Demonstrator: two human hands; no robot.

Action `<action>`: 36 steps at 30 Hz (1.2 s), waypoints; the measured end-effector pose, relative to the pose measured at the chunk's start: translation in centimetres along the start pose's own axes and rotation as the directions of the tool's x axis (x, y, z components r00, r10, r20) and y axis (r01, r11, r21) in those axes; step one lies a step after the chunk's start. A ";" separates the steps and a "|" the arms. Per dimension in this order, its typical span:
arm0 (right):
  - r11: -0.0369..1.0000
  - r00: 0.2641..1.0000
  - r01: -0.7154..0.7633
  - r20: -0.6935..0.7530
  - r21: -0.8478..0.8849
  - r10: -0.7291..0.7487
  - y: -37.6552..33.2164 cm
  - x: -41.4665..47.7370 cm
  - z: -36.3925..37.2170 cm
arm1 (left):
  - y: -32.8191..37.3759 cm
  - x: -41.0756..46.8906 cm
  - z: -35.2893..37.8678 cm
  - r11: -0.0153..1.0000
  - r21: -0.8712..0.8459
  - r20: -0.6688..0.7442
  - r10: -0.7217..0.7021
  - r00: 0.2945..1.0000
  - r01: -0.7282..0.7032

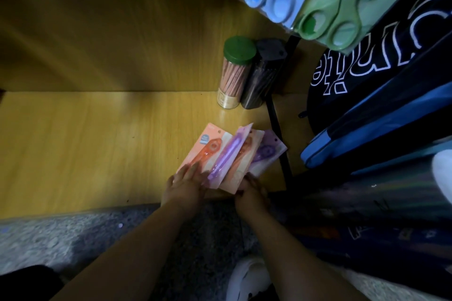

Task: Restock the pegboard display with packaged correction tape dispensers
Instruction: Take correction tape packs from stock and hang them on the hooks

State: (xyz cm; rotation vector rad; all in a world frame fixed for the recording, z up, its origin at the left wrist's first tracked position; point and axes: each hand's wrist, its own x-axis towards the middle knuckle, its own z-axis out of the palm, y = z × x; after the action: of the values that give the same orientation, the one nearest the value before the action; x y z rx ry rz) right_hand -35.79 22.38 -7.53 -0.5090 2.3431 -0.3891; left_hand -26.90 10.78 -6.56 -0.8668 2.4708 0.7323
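Lying fanned on the near right of the surface (97, 142), the correction tape packs (230, 154) are pressed flat by the spread left hand (184, 184) and seemingly pinched by the right hand (252, 190), probably for gathering.

Four correction tape packs (208, 146), two pencil tubs (234, 73)
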 end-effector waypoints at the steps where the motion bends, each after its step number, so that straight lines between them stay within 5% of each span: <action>1: 0.997 0.999 0.034 0.036 -0.065 -0.032 -0.1 0.1 0.1 | -0.7 -0.6 0.0 1.000 -0.013 -0.020 -0.017 1.000 0.017; 4: 0.989 0.990 0.126 0.079 -0.071 -0.120 -1.0 -0.3 0.3 | -2.4 -2.2 0.1 0.996 -0.075 -0.109 -0.060 0.992 0.052; 6: 0.986 0.987 0.143 -0.091 0.090 -0.134 -1.8 -0.6 0.8 | -3.4 -2.7 0.3 0.973 -0.222 -0.199 -0.109 0.974 0.064; 8: 0.924 0.954 0.030 -0.286 0.381 0.087 -2.6 0.0 0.7 | -4.1 -2.6 0.0 0.912 -0.405 -0.268 -0.191 0.944 0.070; 11: 0.846 0.929 -0.084 -0.266 0.527 0.258 -3.2 2.0 0.1 | -4.8 -1.3 -0.4 0.853 -0.511 -0.256 -0.267 0.929 0.105; 17: 0.921 0.984 -0.071 -0.123 0.383 0.127 -5.3 4.2 0.6 | -4.0 1.0 -0.3 0.815 -0.559 -0.120 -0.261 0.958 0.152; 30: 0.964 0.982 0.179 -0.100 0.195 -0.162 -6.1 2.9 3.5 | -9.3 -3.3 1.5 0.883 -0.355 -0.253 -0.405 0.878 0.305; 36: 0.967 0.986 0.155 -0.083 0.202 -0.141 -6.9 2.6 4.1 | -11.3 -5.5 2.1 0.559 -0.766 -0.228 -0.699 0.677 0.319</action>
State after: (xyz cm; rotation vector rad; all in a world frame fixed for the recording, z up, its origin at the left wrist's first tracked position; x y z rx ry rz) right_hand -33.05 14.56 -9.11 -0.5791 2.3020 -0.7237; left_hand -14.99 6.97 -9.04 -2.2565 2.0527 1.3201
